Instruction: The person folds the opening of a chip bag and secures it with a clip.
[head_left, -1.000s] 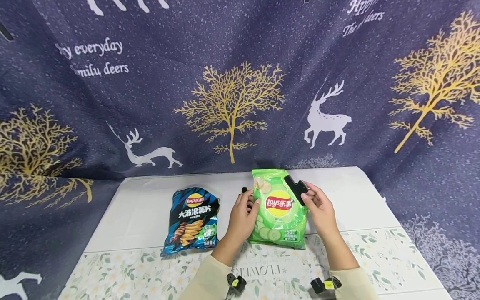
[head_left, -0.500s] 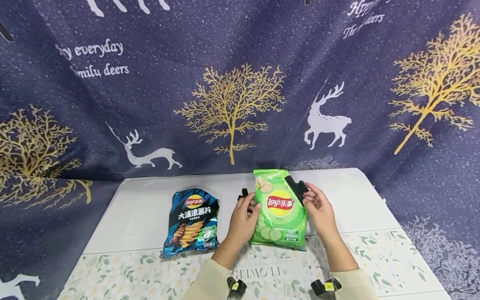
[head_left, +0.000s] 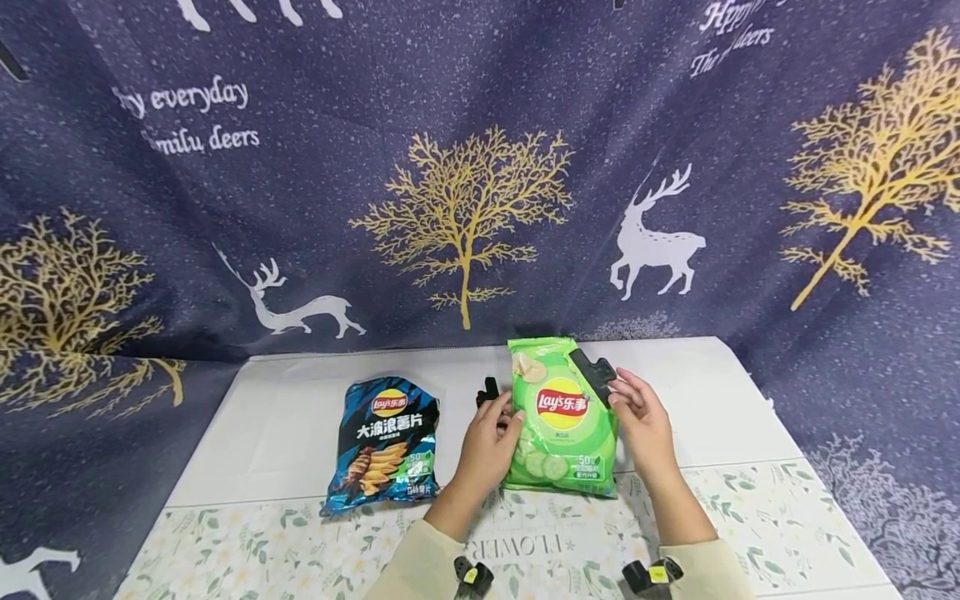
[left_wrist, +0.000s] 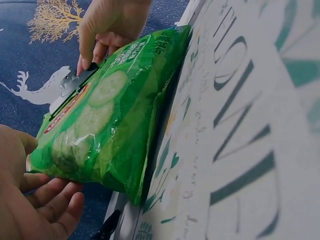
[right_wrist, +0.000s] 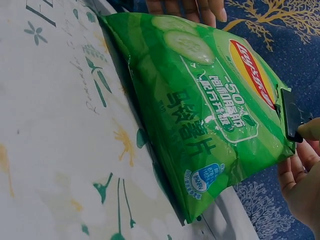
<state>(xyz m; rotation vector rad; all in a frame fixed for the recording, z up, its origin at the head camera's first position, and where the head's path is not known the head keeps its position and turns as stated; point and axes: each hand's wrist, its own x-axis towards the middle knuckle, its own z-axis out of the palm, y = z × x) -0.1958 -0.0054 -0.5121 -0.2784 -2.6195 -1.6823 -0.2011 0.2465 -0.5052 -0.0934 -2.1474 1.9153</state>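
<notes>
A green bag of potato chips point(head_left: 562, 454) lies face up between both hands, its front showing cucumber slices. A black bag clip point(head_left: 592, 375) sits slantwise across its upper right corner; its silvery metal part point(left_wrist: 70, 85) shows in the left wrist view. My right hand point(head_left: 647, 429) pinches the clip's lower end, thumb on top and fingers under the bag's edge. My left hand point(head_left: 487, 442) is at the bag's left edge, its relaxed fingers point(left_wrist: 52, 200) spread along the side. Behind it, a second black object point(head_left: 489, 389), partly hidden, pokes up.
A blue bag of wavy chips point(head_left: 386, 442) lies to the left on the white table point(head_left: 285, 417). A floral mat point(head_left: 247, 542) covers the near part. A dark blue curtain point(head_left: 315, 192) with trees and deer hangs behind the table.
The chip bag has shifted slightly to the right. The clip's handle now shows more fully, with the right fingers drawn back from it. The left hand has slid slightly downward along the bag's edge.
</notes>
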